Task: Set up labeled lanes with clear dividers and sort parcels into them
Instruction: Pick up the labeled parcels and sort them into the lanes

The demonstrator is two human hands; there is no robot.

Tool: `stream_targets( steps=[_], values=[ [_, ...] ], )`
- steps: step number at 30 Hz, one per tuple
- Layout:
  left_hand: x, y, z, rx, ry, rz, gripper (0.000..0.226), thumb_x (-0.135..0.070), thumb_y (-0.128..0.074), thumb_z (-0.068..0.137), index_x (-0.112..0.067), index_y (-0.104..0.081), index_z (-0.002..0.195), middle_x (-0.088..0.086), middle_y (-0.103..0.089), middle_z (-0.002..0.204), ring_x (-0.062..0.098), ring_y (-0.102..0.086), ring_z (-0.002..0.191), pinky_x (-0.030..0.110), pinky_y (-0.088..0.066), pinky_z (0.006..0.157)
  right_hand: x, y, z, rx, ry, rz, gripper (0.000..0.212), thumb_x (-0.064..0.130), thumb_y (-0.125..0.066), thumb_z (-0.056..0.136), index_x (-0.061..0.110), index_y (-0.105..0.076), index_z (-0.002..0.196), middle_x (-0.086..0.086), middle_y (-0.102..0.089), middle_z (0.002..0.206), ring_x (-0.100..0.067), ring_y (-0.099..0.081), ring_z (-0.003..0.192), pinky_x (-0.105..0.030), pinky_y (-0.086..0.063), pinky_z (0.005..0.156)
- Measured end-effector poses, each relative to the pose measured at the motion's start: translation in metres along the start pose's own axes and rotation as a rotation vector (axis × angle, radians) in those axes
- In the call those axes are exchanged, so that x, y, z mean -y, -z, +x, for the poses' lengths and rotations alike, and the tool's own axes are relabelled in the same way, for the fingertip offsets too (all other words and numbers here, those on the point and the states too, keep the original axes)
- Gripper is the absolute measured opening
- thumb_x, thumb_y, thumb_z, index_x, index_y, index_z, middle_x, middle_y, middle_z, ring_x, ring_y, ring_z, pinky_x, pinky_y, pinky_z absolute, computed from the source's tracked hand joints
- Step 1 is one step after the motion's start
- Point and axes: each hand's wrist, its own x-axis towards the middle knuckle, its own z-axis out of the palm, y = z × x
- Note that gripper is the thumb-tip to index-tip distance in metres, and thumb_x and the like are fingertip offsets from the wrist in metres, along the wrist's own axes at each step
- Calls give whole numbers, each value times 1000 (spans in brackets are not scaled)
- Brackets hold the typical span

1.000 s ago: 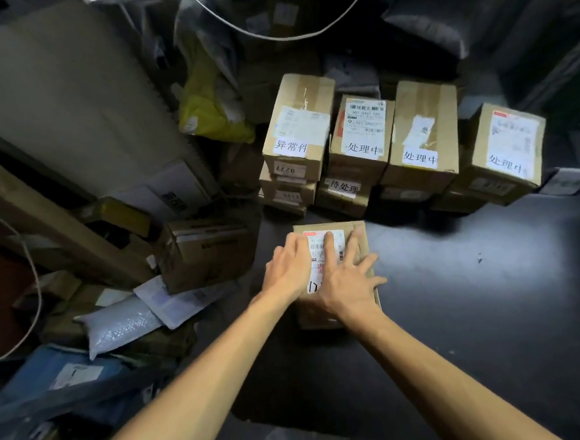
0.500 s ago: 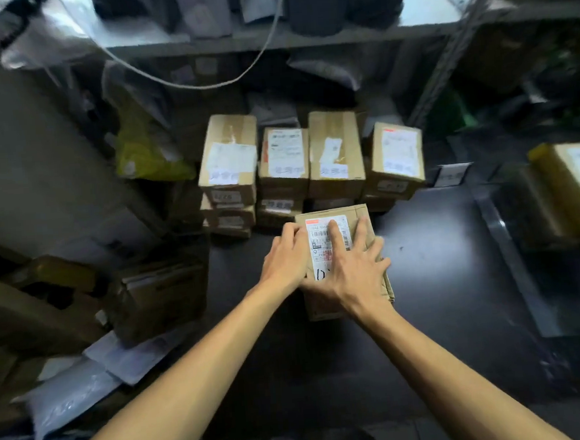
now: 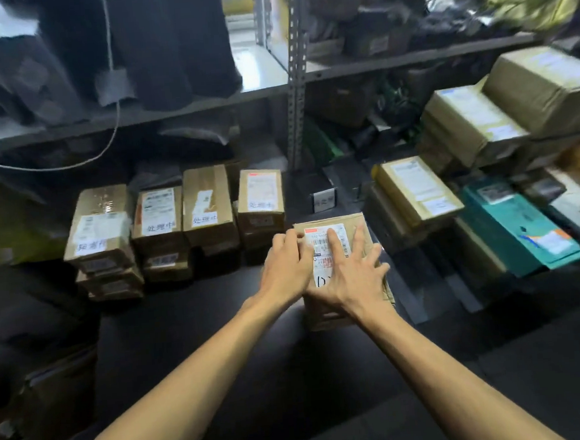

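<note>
Looking down through the head camera, I am seeing both bare arms reaching forward over a dark floor (image 3: 193,329) toward one cardboard parcel (image 3: 358,228). My left hand (image 3: 285,271) is lying on the parcel's left edge with the fingers curled over the top, and my right hand (image 3: 351,277) is pressing flat on it with the fingers spread wide; neither is closing around the box, both are resting open on its top face. A white shipping label (image 3: 325,248) is showing between the two hands, partly covered by the fingers. The parcel is sitting on the floor just right of a row of labelled boxes (image 3: 208,205), each carrying a white strip with handwritten characters, some stacked on lower boxes. To the parcel's right, a stack of cartons (image 3: 413,187) is standing near, with a teal package (image 3: 522,224) beyond it. Behind it, a small white sign (image 3: 323,199) is standing near a perforated metal shelf post (image 3: 294,82). A white cord (image 3: 72,163) is hanging across the upper left.
</note>
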Motion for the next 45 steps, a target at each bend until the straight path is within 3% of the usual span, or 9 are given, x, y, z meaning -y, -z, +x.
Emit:
stream_targets(
  steps=[3, 12, 16, 22, 25, 32, 40, 45],
  values=[
    [-21, -26, 6, -53, -100, 79, 36, -37, -42, 100, -24, -48, 133, -3, -45, 135, 16, -53, 118, 41, -49, 96, -40, 10, 15, -20, 37, -25, 115, 87, -47, 72, 34, 6, 159, -20, 21, 163, -52, -14, 141, -60, -26, 110],
    [-44, -80, 27, 43, -100, 103, 55, -25, -51, 93, -24, -40, 146, -5, -17, 157, 22, -40, 136, 44, -38, 111, -91, 7, 54, -5, 122, -5, 91, 64, -50, 81, 32, -11, 157, -21, 6, 164, -46, -23, 133, -56, -28, 104],
    [-37, -97, 59, 24, -65, 38, 51, -18, -52, 94, -22, -46, 144, -9, -17, 160, 16, -39, 139, 37, -37, 112, -100, -9, 94, 33, 130, 15, 93, 64, -52, 78, 30, -14, 157, -23, 3, 163, -46, -18, 136, -56, -26, 107],
    [-8, -120, 118, 65, 20, 115, 61, -21, -50, 95, -27, -30, 153, -3, 4, 164, 18, -5, 150, 34, -20, 120, -94, -40, 161, 68, 150, 3, 84, 58, -47, 85, 31, -13, 156, -21, 7, 163, -49, -11, 141, -62, -22, 111],
    [3, -126, 145, 35, 27, 79, 61, -22, -48, 96, -28, -27, 153, -5, 1, 164, 15, -7, 148, 27, -16, 116, -89, -55, 194, 79, 138, 6, 87, 59, -45, 87, 32, -3, 158, -21, 10, 163, -48, -8, 141, -62, -19, 112],
    [31, -134, 181, -4, 226, -81, 62, -16, -50, 93, -30, -29, 151, 3, -11, 163, 18, -11, 151, 33, -17, 120, -83, -80, 237, 133, 131, -33, 100, 77, -40, 80, 31, 0, 159, -19, 14, 163, -53, -5, 142, -63, -18, 113],
    [35, -138, 182, 48, 247, -63, 63, -16, -49, 94, -26, -28, 153, 4, -14, 163, 17, -11, 151, 35, -16, 122, -84, -82, 239, 199, 147, -89, 104, 79, -40, 81, 30, 9, 159, -22, 20, 162, -56, 8, 146, -72, -5, 114],
    [21, -128, 171, 5, 239, -61, 63, -17, -48, 95, -29, -27, 153, 2, -14, 163, 18, -13, 150, 35, -17, 121, -82, -58, 225, 117, 269, -86, 104, 78, -37, 82, 28, 13, 158, -19, 18, 164, -48, 13, 149, -69, 1, 117]
  ],
)
